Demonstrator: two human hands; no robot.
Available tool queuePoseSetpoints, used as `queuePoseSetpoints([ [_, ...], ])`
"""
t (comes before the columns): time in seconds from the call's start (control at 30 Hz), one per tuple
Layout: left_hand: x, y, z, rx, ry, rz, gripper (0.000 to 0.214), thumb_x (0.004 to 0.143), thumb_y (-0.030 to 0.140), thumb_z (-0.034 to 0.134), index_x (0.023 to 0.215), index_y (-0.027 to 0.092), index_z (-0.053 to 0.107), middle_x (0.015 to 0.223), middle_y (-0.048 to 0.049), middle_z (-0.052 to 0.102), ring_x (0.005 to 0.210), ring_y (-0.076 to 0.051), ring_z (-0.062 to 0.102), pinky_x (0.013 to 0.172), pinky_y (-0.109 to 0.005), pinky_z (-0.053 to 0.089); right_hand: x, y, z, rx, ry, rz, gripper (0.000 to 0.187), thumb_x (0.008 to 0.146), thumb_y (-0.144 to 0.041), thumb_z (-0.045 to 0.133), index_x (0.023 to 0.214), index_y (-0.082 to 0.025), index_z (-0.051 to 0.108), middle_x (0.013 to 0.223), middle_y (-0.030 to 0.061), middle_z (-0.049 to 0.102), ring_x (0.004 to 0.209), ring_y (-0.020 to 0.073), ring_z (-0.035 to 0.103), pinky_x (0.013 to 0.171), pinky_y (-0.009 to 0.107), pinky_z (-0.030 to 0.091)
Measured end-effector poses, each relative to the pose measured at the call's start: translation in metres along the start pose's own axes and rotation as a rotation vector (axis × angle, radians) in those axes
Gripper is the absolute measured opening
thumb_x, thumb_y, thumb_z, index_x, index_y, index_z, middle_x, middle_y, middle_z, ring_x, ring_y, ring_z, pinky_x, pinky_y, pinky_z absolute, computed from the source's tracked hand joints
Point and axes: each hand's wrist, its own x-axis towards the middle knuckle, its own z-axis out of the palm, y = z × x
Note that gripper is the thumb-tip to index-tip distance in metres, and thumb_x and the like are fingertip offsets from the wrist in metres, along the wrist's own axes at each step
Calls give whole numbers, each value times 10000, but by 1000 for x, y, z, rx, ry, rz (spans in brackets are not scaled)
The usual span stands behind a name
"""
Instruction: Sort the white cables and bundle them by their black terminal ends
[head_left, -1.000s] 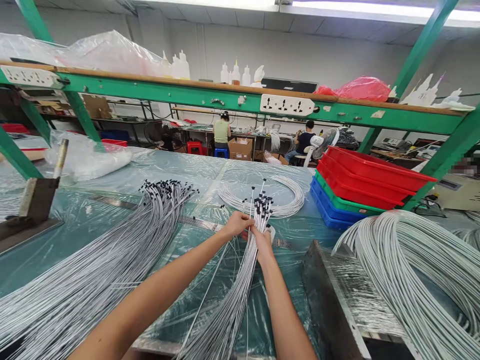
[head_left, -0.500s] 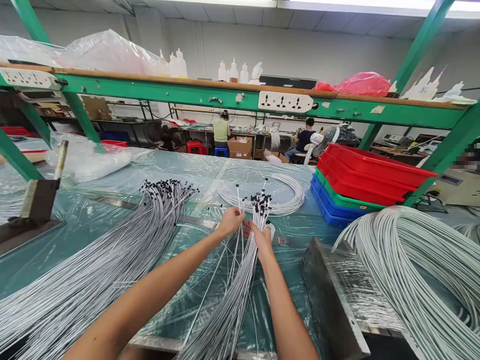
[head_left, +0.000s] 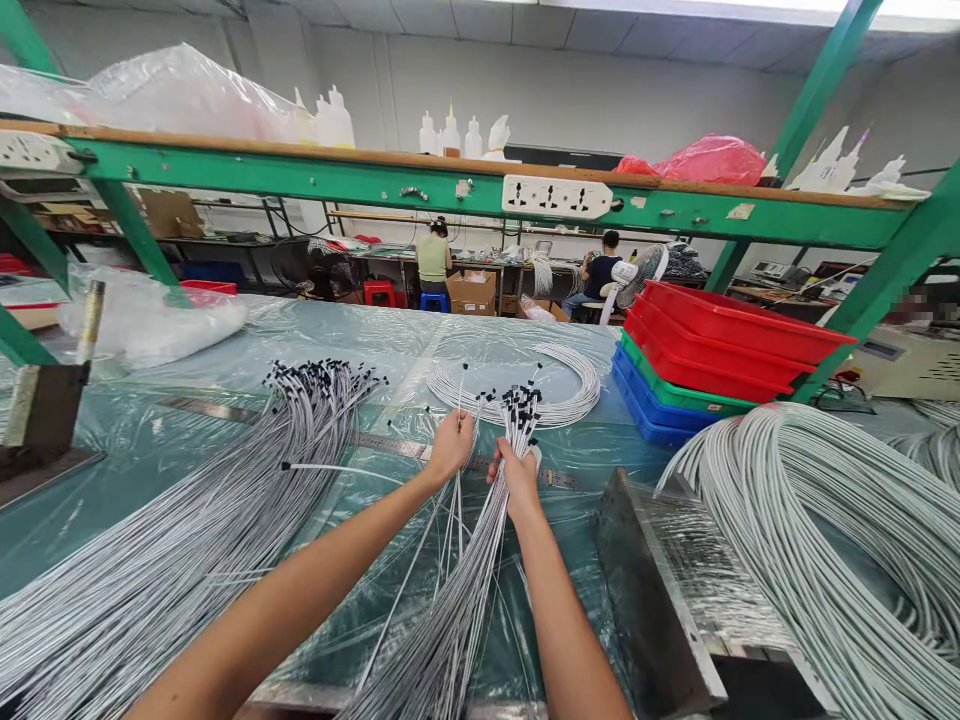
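Note:
My right hand (head_left: 516, 482) is closed round a bundle of thin white cables with black tips (head_left: 517, 410), holding their ends upright over the table. My left hand (head_left: 450, 447) is pinched on a few separate cables (head_left: 459, 400) just left of that bundle, pulled a little apart from it. The cables trail back toward me between my forearms. A large fan of the same black-tipped cables (head_left: 225, 500) lies flat on the plastic-covered table (head_left: 360, 340) to the left.
A coil of white cable (head_left: 555, 390) lies beyond my hands. Stacked red, green and blue trays (head_left: 705, 375) stand at the right, with thick white cable loops (head_left: 825, 540) and a metal block (head_left: 660, 590) nearer. Two people sit at far benches.
My left hand has drawn a few cables leftward out of the bundle, and both hands have shifted slightly left. A single cable now lies across the table by the big pile.

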Motion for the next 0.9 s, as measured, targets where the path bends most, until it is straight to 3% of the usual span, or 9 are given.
queuePoseSetpoints([
  [0.1,3,-6,-1,14,19,-42,227,912,228,365,872,166,580,648,15,563,610,-150,534,582,-253,366,1,0,-2,7,1,-1,358,697,-417,769,730,-231,465,559,-74,521,380,113,476,314,227,393],
  [0.27,18,-19,2,88,-18,-132,211,949,276,497,830,150,619,690,10,608,670,-145,589,671,-276,452,1,0,-2,13,1,4,339,694,-433,762,759,-217,508,571,-70,523,379,106,471,305,220,370],
  [0.4,34,-31,1,142,-11,-236,287,960,406,559,1016,134,634,928,-37,667,817,-155,641,785,-354,540,2,1,-1,23,7,3,360,666,-457,769,766,-210,527,554,-76,511,372,106,462,298,223,362],
  [0.6,55,-48,-7,207,-75,-321,319,953,381,584,1161,141,609,1092,-74,655,911,-177,654,794,-371,575,1,1,-3,40,2,10,374,652,-472,768,784,-207,540,560,-80,508,377,101,459,310,218,346],
  [0.73,49,-61,-20,284,-79,-245,332,945,355,590,1197,138,591,1118,-88,654,950,-195,653,842,-395,558,1,0,-4,39,2,16,367,650,-467,765,784,-207,542,554,-80,504,378,102,455,308,215,335],
  [0.9,7,-89,-60,381,-41,-2,317,896,253,526,1187,160,613,1187,-115,659,1132,-250,601,1001,-376,469,1,-1,-4,38,3,22,347,655,-437,771,780,-206,545,559,-75,512,377,101,455,308,218,341],
])
